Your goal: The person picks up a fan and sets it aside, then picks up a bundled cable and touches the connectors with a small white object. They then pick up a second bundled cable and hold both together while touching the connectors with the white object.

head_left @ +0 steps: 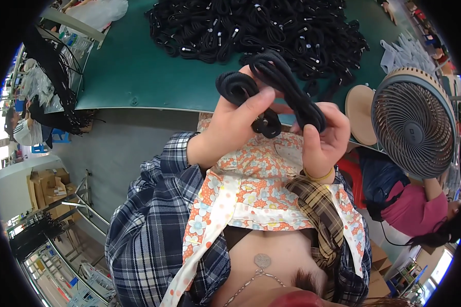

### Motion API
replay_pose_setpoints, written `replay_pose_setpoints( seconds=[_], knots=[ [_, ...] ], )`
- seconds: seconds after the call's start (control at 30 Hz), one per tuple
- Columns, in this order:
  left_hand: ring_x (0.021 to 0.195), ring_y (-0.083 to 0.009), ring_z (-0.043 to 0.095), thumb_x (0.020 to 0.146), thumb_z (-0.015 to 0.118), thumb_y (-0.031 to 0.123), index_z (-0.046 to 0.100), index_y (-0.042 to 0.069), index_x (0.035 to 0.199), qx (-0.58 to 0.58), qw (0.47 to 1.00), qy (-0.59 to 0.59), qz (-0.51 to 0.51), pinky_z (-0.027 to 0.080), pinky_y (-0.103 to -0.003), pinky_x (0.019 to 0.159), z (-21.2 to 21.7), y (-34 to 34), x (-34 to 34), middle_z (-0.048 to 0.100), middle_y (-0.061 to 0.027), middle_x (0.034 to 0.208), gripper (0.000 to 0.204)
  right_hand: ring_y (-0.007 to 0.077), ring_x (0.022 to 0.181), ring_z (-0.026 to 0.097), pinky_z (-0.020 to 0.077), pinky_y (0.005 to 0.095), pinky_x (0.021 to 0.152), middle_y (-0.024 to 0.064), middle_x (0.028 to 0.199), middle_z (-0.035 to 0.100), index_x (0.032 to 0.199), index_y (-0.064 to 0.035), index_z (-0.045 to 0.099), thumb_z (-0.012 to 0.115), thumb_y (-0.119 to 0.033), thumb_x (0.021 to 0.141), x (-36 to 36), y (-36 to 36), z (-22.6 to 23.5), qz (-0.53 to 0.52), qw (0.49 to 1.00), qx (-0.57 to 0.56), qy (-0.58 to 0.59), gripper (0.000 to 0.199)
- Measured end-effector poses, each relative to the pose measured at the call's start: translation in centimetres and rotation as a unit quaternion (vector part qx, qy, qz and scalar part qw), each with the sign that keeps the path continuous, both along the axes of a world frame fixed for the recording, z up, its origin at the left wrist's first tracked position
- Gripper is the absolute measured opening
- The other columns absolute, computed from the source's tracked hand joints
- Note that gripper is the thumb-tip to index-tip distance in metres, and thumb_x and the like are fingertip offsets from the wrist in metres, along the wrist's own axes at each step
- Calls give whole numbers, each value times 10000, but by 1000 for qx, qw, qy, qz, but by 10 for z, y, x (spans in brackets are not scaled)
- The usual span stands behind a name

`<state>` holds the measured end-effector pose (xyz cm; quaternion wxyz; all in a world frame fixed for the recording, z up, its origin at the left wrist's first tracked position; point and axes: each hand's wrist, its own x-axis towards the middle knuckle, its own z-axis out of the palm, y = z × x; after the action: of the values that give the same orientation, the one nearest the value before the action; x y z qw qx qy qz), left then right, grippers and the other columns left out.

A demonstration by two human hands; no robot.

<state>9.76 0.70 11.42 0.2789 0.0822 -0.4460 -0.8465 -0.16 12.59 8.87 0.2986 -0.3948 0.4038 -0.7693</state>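
My left hand (226, 127) is closed on a coiled black cable (234, 86), with the thumb laid across it. The lower end of that coil hangs below the thumb. A second black cable bundle (288, 84), folded long, slants down to the right, and my right hand (327, 140) pinches its lower end between thumb and fingers. Its upper end lies by the fingertips of my left hand. Both bundles are held up in front of the table's near edge, side by side.
A large heap of black cable bundles (271, 28) covers the far part of the green table (133, 66). To the right stand a desk fan (414, 125) and a round tan disc (361, 115). Black cables (54, 77) hang at the left. A person in pink (415, 210) is at the right.
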Motion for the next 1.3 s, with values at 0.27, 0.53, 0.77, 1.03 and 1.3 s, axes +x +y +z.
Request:
replay_pose_setpoints(
  seconds=[0.27,0.53,0.77,1.03,1.3],
  knots=[
    [600,-93,471,802,516,231,248,63,1243,-63,990,102,-76,393,-234,553,-22,-9,3,468,-198,1090,542,249,837,505,465,284,662,169,1037,382,962,-71,500,579,115,615,-6,4,-5,-307,836,-61,450,402],
    [590,-90,486,761,581,166,288,36,1201,43,989,111,-87,439,-236,609,-19,-10,9,509,-199,1047,544,271,831,508,468,342,689,134,1044,360,937,-80,516,577,120,593,-5,3,-9,-287,815,-76,497,403],
    [570,-77,467,769,570,153,329,34,1153,24,991,116,-58,440,-244,608,-21,-8,15,544,-148,915,469,267,821,516,472,342,686,130,1045,362,909,-75,524,592,106,595,0,1,-12,-263,843,-99,458,368],
    [514,-61,399,800,513,176,439,3,1027,57,990,110,-64,408,-234,609,-23,-10,12,471,-32,623,294,275,810,521,463,332,669,139,1054,364,955,-42,533,648,76,586,-2,-3,-14,-227,839,-153,469,404],
    [512,-55,369,813,480,192,478,-3,935,87,988,102,-71,349,-220,559,-24,-5,7,420,-1,551,230,282,813,521,461,339,666,131,1061,368,923,-38,569,665,60,578,-4,0,-16,-238,827,-165,482,371]
  ],
)
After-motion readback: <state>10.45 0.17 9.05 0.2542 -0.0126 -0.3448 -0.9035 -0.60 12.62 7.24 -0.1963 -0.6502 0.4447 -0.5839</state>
